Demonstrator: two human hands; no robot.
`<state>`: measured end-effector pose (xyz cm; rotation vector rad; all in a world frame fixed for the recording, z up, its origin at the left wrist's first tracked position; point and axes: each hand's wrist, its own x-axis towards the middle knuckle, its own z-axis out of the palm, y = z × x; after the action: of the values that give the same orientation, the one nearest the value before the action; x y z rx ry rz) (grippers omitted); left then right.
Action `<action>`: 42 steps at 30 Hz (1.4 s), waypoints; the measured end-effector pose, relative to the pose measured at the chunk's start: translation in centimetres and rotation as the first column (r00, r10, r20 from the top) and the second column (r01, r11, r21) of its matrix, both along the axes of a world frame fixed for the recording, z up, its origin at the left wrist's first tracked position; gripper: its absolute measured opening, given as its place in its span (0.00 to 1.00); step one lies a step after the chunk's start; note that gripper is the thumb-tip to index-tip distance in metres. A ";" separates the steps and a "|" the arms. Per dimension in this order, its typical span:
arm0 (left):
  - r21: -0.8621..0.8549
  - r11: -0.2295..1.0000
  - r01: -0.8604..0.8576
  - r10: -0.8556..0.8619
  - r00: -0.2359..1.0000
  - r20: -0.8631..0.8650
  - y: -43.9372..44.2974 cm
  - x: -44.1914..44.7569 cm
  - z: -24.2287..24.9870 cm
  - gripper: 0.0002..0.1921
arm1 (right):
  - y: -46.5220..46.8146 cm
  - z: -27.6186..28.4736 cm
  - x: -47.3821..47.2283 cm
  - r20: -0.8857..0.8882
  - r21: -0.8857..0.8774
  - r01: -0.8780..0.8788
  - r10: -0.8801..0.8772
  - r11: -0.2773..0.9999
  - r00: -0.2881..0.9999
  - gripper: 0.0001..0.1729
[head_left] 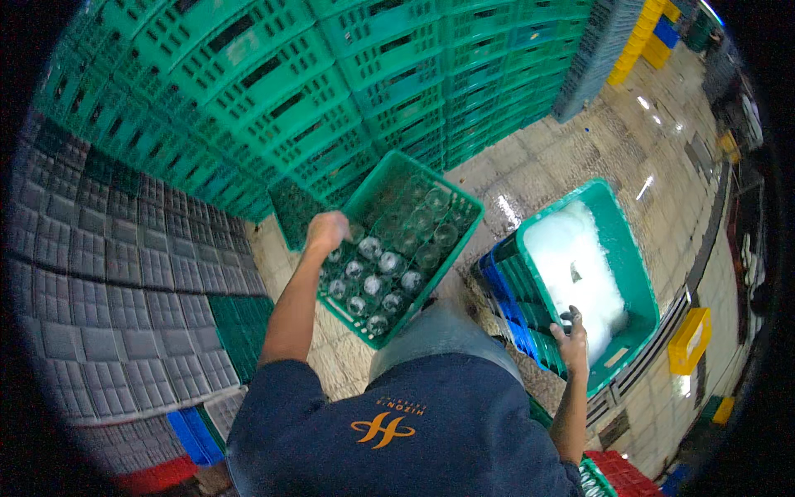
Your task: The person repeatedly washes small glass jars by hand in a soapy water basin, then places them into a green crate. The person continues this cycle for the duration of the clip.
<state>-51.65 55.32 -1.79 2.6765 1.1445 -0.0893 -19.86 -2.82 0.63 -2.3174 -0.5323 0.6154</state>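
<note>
My left hand (328,231), fingers curled, is at the left rim of a green plastic crate (467,200). Whether it grips the rim or a glass just inside is unclear. Clear drinking glasses (390,263) stand in rows inside that crate, the nearer ones catching bright light. To the right, my right hand (571,341) hovers over the near side of a green plastic tub (630,273), its thumb and fingers bent around a dark gap. Any clear thing between them cannot be made out. White foam (568,248) covers much of the tub, with a small dark patch in it.
Tall stacks of green crates (397,81) rise ahead, and grey crates (124,248) stand along the left. Blue and green crates (512,304) support the tub. The tiled floor (534,149) looks wet. A yellow crate (689,341) lies beyond a floor drain grate (658,338) at right.
</note>
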 end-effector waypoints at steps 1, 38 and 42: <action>-0.168 0.985 0.030 0.018 0.961 0.276 0.0 -0.3 1.9 0.06 | -0.3 0.1 0.2 -0.005 0.101 0.049 -0.048 0.994 0.999 0.40; -0.510 0.114 0.852 -0.985 0.165 0.055 -50.1 44.6 -17.2 0.22 | -22.9 3.1 5.5 -0.866 0.489 0.736 -0.159 -0.469 0.474 0.29; -0.888 0.219 0.404 -0.182 0.911 0.369 -50.1 43.0 -6.7 0.10 | -17.3 0.7 8.8 -0.856 0.517 0.789 -0.199 -0.333 0.477 0.32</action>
<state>-8.69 5.24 -8.52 1.6188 0.2291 -0.4359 -11.08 -20.16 1.35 -0.5965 0.4431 0.0575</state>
